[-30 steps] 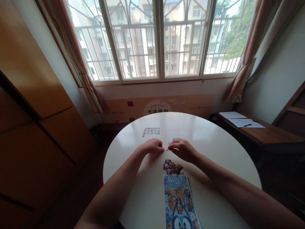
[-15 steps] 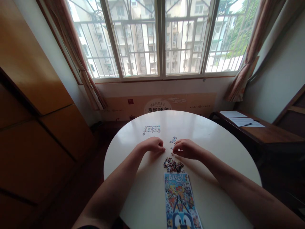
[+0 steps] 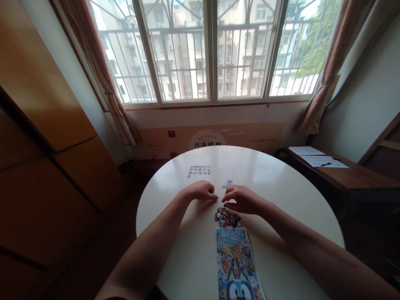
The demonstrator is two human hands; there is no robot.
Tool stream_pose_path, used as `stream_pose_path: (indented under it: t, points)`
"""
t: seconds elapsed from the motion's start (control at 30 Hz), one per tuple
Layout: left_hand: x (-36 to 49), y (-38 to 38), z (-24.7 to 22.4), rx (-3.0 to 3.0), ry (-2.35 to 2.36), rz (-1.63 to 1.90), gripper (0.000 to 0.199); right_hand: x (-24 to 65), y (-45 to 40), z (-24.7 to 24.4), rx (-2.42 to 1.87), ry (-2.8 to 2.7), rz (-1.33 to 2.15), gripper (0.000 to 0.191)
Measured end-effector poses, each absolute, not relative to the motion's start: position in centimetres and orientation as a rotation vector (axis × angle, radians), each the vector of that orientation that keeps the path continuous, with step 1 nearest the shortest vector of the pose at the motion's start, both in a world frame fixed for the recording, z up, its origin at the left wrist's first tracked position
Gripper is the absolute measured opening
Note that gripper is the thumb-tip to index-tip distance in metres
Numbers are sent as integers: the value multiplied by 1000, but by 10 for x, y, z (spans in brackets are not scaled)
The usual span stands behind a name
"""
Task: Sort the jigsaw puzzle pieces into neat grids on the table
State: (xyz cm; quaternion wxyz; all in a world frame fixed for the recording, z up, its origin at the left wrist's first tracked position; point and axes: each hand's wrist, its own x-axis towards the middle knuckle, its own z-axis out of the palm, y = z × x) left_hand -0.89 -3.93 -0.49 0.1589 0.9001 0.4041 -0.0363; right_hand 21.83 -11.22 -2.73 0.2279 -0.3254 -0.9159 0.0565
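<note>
My left hand (image 3: 203, 191) rests on the white table with its fingers curled in and the thumb pointing right; anything inside it is hidden. Just across from it, my right hand (image 3: 243, 199) hovers low with thumb and fingers apart, and no piece shows between them. Below the right hand lies a heap of jigsaw puzzle pieces (image 3: 227, 217), dark and mixed in colour. A small cluster of bluish puzzle pieces (image 3: 227, 184) sits just beyond it. Farther left, several puzzle pieces (image 3: 200, 170) are laid out in rows.
A Bluey picture sheet (image 3: 237, 262) lies on the round white table (image 3: 281, 208) at the near side. On the right, papers (image 3: 321, 161) and a pen (image 3: 326, 164) rest on a brown side table (image 3: 365, 173). Wooden cabinets (image 3: 46, 179) stand at left.
My right hand has turned and spread its thumb and fingers apart from a pinch, shifting slightly toward the heap. The left hand has barely moved.
</note>
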Motion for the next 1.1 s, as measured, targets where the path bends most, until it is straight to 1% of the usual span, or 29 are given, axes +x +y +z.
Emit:
stream_pose_path:
  t: [0.17,0.37,1.1]
  points:
    - [-9,-38,-7,2583,1159,-93,37,215,-115,-27,-878,-2569,183,18]
    - [-9,-37,-9,2590,1171,-98,37,213,-112,-32,-854,-2596,212,15]
    - [-7,-38,-8,2590,1200,-97,35,214,-114,-29,-831,-2601,248,14]
